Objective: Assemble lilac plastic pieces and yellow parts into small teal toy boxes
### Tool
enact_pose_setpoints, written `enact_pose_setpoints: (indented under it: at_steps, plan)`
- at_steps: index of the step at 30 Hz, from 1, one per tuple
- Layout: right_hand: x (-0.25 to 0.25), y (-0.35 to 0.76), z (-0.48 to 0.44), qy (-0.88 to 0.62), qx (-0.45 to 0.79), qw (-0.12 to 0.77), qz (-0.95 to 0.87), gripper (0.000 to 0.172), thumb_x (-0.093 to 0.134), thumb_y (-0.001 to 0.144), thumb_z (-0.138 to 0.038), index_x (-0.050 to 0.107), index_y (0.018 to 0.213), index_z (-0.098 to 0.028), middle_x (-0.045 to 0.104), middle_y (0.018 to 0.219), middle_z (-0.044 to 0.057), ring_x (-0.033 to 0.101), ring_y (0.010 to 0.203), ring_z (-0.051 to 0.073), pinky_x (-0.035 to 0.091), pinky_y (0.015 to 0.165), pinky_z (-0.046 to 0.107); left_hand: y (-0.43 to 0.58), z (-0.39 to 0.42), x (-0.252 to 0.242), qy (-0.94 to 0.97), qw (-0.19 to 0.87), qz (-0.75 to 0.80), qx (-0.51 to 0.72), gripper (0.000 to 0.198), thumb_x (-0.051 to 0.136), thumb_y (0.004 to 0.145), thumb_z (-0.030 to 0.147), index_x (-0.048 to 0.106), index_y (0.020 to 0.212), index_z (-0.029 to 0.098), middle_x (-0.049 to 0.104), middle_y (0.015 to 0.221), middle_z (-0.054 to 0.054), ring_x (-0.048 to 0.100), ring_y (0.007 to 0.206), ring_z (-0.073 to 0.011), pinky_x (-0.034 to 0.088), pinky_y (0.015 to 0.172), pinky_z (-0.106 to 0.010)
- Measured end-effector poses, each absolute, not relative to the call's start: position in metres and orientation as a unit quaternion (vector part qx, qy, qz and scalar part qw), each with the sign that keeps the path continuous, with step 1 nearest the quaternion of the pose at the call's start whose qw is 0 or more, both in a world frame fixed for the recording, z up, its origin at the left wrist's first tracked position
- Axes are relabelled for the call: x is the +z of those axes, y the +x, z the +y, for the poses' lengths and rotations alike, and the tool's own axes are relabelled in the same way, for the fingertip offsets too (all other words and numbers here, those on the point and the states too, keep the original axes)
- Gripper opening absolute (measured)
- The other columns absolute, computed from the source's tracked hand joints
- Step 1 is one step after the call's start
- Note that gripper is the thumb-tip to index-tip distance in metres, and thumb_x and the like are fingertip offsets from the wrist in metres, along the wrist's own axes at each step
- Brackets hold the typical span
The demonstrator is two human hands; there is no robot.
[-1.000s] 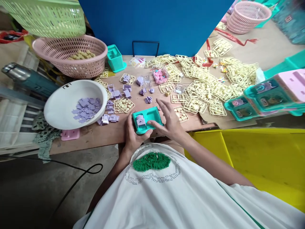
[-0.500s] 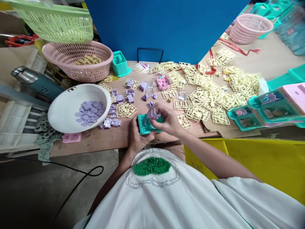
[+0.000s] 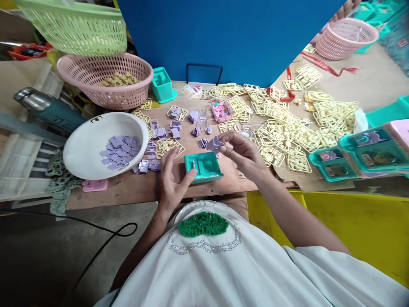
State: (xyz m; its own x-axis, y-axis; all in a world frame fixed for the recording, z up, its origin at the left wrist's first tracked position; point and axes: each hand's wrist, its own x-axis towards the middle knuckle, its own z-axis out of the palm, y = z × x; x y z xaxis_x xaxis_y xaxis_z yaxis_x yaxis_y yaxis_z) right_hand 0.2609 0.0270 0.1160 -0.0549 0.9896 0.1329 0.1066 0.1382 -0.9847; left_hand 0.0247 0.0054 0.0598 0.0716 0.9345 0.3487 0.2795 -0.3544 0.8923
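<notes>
A teal plastic box (image 3: 207, 167) lies on the wooden table near its front edge. My left hand (image 3: 172, 179) is at the box's left side with its fingers spread, the thumb tip near the box's corner. Just above the box's right part, my right hand (image 3: 244, 155) pinches a purple plastic piece (image 3: 215, 145) between thumb and fingers. Small purple parts (image 3: 161, 133) lie behind and to the left of the box. A white bowl (image 3: 76, 149) with flat purple pieces stands at the left.
Cream part frames (image 3: 275, 115) cover the table's back and right. Pink basket (image 3: 128, 91) and green basket (image 3: 96, 30) stand back left, beside a bottle (image 3: 47, 108). A blue panel (image 3: 207, 38) rises behind. Teal and pink boxes (image 3: 373, 149) sit right. Another person's hand (image 3: 347, 9) shows top right.
My left hand has let go of the teal box and opened to the left. My right hand has moved up and right with the purple piece. Another person's hand has appeared at top right.
</notes>
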Motion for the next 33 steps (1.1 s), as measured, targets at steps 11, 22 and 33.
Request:
enact_pose_setpoints:
  at_steps: [11,22,33]
  plan:
    - [0.087,0.272,0.019,-0.509,0.476,0.531,-0.482,0.053,0.076,0.086,-0.077,0.062,0.089,-0.026,0.064,0.085,0.001,0.062,0.080,0.019,0.058,0.081,0.037,0.010,0.056,0.094,0.807,0.316,0.400,0.299,0.017,0.086,0.086,0.028,0.086,0.103,0.024,0.066,0.104,-0.005,0.069,0.098,-0.0218,0.061,0.089,-0.036]
    - [0.101,0.262,0.001,-0.488,0.469,0.571,-0.466,0.044,0.078,0.089,-0.069,0.067,0.093,-0.026,0.067,0.092,0.002,0.064,0.087,0.021,0.058,0.086,0.037,0.014,0.049,0.096,0.742,0.375,0.405,0.381,0.034,0.089,0.084,0.050,0.086,0.104,0.022,0.070,0.104,-0.007,0.071,0.096,-0.0205,0.064,0.082,-0.034]
    - [0.129,0.235,0.019,-0.396,0.279,0.469,-0.739,0.042,0.069,0.103,-0.056,0.072,0.132,-0.027,0.072,0.126,0.013,0.072,0.114,0.027,0.063,0.096,0.043,0.034,0.037,0.114,0.464,0.629,0.406,0.473,0.050,0.100,0.064,0.055,0.082,0.089,0.016,0.081,0.084,-0.004,0.073,0.065,-0.0146,0.066,0.066,-0.031]
